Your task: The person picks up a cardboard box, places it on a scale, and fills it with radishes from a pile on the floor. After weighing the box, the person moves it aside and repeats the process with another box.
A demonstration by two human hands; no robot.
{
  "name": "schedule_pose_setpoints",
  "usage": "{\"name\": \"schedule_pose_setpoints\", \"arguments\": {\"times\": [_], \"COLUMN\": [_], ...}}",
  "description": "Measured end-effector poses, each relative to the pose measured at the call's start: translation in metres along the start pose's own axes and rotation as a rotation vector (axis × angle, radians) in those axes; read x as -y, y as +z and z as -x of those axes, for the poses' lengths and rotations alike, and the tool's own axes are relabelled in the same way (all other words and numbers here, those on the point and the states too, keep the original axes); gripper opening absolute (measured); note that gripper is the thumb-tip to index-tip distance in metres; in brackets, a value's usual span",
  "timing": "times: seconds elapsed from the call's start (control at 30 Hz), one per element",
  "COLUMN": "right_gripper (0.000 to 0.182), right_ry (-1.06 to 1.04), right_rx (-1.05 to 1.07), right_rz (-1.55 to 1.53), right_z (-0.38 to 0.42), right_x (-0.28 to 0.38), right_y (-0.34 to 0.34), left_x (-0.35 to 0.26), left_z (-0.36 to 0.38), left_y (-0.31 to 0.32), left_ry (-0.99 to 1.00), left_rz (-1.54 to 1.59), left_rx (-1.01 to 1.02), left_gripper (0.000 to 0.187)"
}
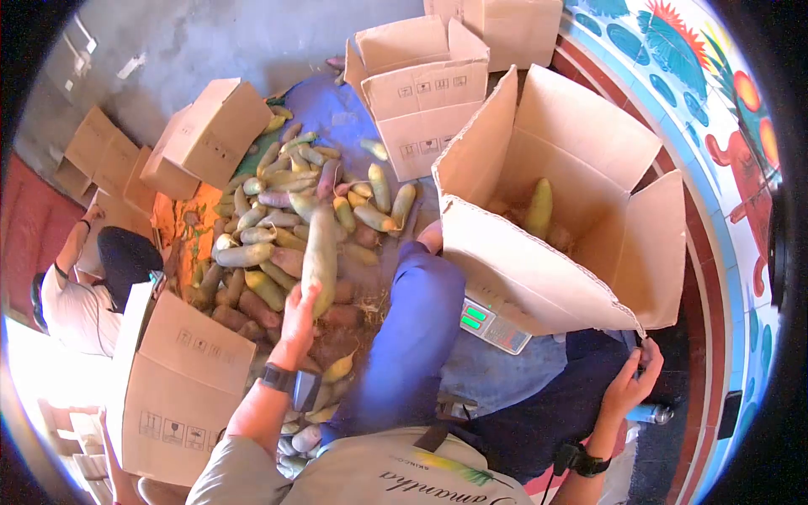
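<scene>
My left hand point(296, 330) is wrapped round the lower end of a long pale green radish point(321, 252), raised above a big heap of radishes point(252, 252). To the right stands a large cardboard box point(539, 273) with its flaps up, and one green radish point(539, 208) shows inside it. The fingers of my right hand point(637, 375) are bent closed at the near right corner of this box, pinching its edge. A digital scale point(497, 325) with lit green readouts sticks out from beneath the box. Part of the scale is hidden.
A second open box point(429, 109) stands behind the heap, and a tilted one point(210, 130) lies at the far left. Another box point(181, 387) is near my left arm. A co-worker point(84, 307) sits at the left. A blue bottle point(650, 413) lies by my right wrist.
</scene>
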State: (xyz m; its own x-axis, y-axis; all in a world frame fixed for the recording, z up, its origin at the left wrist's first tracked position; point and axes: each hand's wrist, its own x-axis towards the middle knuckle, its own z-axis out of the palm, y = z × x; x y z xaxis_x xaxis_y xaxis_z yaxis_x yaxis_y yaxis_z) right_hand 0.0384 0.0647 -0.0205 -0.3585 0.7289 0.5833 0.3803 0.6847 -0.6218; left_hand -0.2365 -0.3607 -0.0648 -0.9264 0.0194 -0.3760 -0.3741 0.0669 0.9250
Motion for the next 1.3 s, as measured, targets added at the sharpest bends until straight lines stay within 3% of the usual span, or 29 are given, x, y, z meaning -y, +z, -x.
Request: {"name": "schedule_pose_setpoints", "arguments": {"times": [0.07, 0.33, 0.4, 0.47, 0.73, 0.87, 1.07, 1.13, 1.3], "right_gripper": [0.023, 0.022, 0.022, 0.022, 0.022, 0.021, 0.02, 0.019, 0.019], "right_ry": [-0.013, 0.013, -0.025, -0.045, -0.055, -0.043, -0.043, -0.039, -0.035], "right_rx": [0.026, 0.008, -0.01, -0.003, -0.003, -0.013, -0.004, 0.004, 0.003], "right_rz": [0.011, -0.047, -0.018, -0.038, -0.024, -0.02, -0.008, -0.007, -0.02], "right_z": [0.0, 0.001, 0.0, 0.0, -0.001, -0.001, -0.003, -0.003, -0.003], "right_x": [0.002, 0.01, 0.009, 0.011, 0.012, 0.013, 0.014, 0.014, 0.016], "right_y": [-0.002, -0.002, -0.003, -0.003, -0.007, -0.007, -0.007, -0.006, -0.005], "left_x": [-0.049, -0.176, -0.194, -0.202, -0.203, -0.178, -0.177, -0.174, -0.162], "left_z": [0.008, 0.043, 0.045, 0.037, 0.021, 0.011, 0.023, 0.028, 0.034], "left_y": [0.023, 0.112, 0.133, 0.155, 0.24, 0.263, 0.255, 0.243, 0.208], "left_ry": [0.311, 0.728, 0.827, 1.132, 1.123, 1.186, 1.286, 1.515, 1.55], "left_rz": [-0.062, -0.108, -0.228, -0.584, -0.724, -0.744, -0.741, -0.626, -0.651], "left_rx": [0.049, 0.3, 0.402, 0.338, 0.709, 0.72, 0.585, 0.416, 0.242], "left_gripper": [0.045, 0.048, 0.05, 0.05, 0.043, 0.038, 0.034, 0.035, 0.038]}}
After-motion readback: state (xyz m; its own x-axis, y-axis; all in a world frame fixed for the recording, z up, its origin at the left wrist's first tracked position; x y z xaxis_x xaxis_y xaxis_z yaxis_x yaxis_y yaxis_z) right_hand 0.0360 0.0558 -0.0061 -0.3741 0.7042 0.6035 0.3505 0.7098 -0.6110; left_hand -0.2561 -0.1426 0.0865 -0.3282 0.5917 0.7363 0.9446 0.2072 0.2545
